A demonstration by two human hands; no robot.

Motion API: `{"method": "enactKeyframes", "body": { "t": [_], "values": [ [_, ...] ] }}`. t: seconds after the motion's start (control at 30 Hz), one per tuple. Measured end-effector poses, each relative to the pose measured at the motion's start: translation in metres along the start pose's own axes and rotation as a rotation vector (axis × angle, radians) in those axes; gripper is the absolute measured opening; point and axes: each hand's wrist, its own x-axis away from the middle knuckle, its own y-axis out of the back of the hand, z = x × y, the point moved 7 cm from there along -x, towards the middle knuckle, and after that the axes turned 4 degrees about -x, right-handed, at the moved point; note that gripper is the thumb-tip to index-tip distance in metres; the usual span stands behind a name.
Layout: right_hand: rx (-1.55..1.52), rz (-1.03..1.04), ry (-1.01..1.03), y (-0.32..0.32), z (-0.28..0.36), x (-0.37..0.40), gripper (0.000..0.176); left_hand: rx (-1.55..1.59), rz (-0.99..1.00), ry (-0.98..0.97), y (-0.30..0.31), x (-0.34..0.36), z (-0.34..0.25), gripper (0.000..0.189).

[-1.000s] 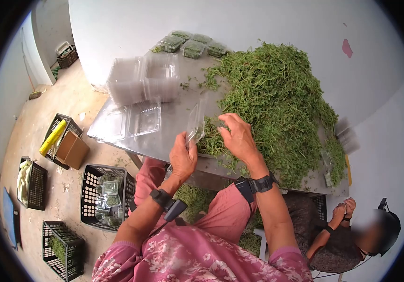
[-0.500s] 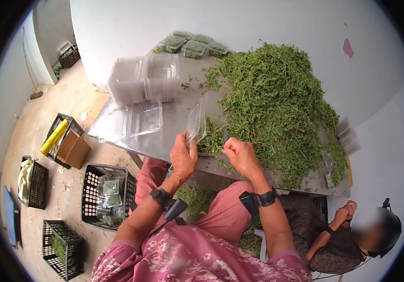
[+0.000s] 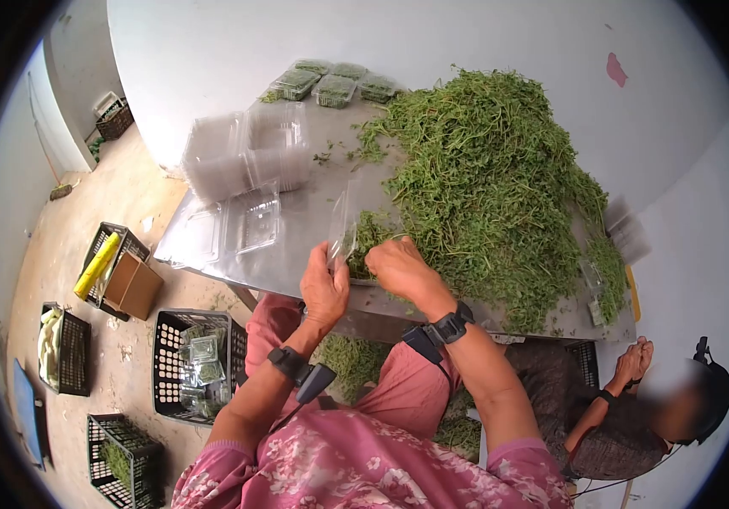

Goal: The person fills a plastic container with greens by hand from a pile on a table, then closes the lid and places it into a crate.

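My left hand [image 3: 324, 288] pinches the raised lid of a clear plastic clamshell box [image 3: 345, 229] at the near edge of the metal table [image 3: 296, 242]. My right hand [image 3: 398, 265] is closed on a bunch of green herbs and presses it into the open box, whose tray is mostly hidden behind the hand. A large heap of green herbs [image 3: 483, 178] covers the table's right half, just beyond my right hand.
Stacks of empty clamshells [image 3: 245, 153] stand at the table's left, filled boxes [image 3: 330, 85] at the far edge. Black crates [image 3: 195, 360] sit on the floor to the left, one with filled boxes. Another person [image 3: 636, 407] sits low at the right.
My right hand drew a bunch of herbs from the heap back toward me and has pushed it into the open box. My left hand kept hold of the lid.
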Motion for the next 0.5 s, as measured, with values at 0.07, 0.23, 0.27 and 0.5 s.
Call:
{"method": "enactKeyframes", "body": {
  "t": [0.07,0.23,0.27,0.5],
  "values": [
    [0.047,0.012,-0.002,-0.002,-0.003,0.001,0.008,0.002,0.002,-0.002,0.001,0.001,0.001,0.035],
    [-0.154,-0.296,0.099,0.024,-0.009,0.029,0.008,0.006,0.010,0.018,-0.002,0.001,0.005,0.034],
    [-0.222,-0.340,0.067,0.033,-0.018,0.036,0.014,-0.007,0.008,0.011,-0.001,0.001,0.005,0.033],
    [-0.064,-0.264,-0.522,0.046,-0.142,0.082,0.079,-0.021,-0.016,-0.023,0.000,0.000,0.001,0.029]
  ]
}}
